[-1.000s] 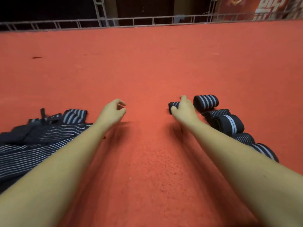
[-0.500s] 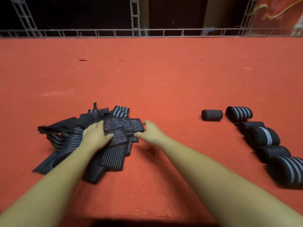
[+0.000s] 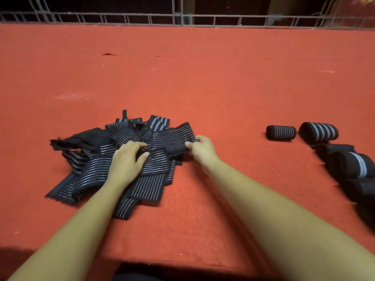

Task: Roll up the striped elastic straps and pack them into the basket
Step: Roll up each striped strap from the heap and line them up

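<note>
Striped elastic straps [image 3: 121,159] lie heaped toward the table's [image 3: 203,88] left edge. Right hand [image 3: 203,151] pinches one end; left hand's [image 3: 127,161] bent fingers rest atop, grip unclear. Pin the heap, draw one free.

Readable text check, head view: none found.
The loose straps [image 3: 97,171] and the rolled straps [image 3: 318,131] carry pale stripes only, with no label, brand or number that can be made out; the red surface [image 3: 203,88] shows no print or sign either.
</note>
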Demonstrator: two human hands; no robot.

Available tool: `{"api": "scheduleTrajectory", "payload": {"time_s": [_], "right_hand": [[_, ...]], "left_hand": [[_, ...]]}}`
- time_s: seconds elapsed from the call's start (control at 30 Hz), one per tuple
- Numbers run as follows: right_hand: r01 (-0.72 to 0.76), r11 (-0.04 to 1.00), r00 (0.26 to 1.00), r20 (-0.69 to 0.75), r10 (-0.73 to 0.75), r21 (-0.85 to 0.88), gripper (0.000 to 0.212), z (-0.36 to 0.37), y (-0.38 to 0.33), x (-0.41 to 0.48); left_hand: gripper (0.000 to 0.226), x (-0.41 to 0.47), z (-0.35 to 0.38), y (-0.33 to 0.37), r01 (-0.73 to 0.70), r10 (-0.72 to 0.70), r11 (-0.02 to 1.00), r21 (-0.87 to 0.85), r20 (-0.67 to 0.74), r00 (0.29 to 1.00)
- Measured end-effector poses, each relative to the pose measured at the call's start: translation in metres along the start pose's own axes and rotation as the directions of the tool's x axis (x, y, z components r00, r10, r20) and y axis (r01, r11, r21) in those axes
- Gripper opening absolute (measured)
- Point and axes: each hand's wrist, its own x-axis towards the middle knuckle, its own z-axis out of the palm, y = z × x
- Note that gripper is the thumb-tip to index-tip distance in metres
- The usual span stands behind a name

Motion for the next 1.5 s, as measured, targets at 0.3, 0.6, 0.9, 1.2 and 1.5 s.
{"api": "scheduleTrajectory", "payload": {"time_s": [0.3,0.6,0.9,1.2,1.5], "right_hand": [[0.106,0.99,0.994,0.002,-0.106,0.094,0.024,-0.133,-0.051,-0.067],[0.162,0.964,0.978,0.092,-0.185,0.212,0.021,-0.184,-0.087,-0.12],[0.032,0.854,0.911,0.367,0.189,-0.519,0.008,-0.226,-0.058,-0.142],[-0.037,0.412,0.999,-0.036,0.012,-0.91,0.051,-0.213,-0.02,-0.133],[0.245,0.62,0.969,0.205,-0.136,-0.745,0.053,-0.109,0.019,-0.102]], "left_hand": [[0.056,-0.022,-0.008,0.027,-0.191,0.182,0.955,0.227,0.062,0.981],[0.047,-0.029,-0.029,0.126,0.08,-0.061,0.88,-0.468,0.055,0.997],[0.02,-0.028,-0.017,0.168,0.352,-0.279,0.541,-0.764,0.232,0.932],[0.07,-0.08,0.02,0.117,0.061,-0.033,0.989,-0.135,0.2,0.979],[0.057,-0.098,0.033,0.108,-0.002,0.002,0.984,0.181,0.001,1.0]]}}
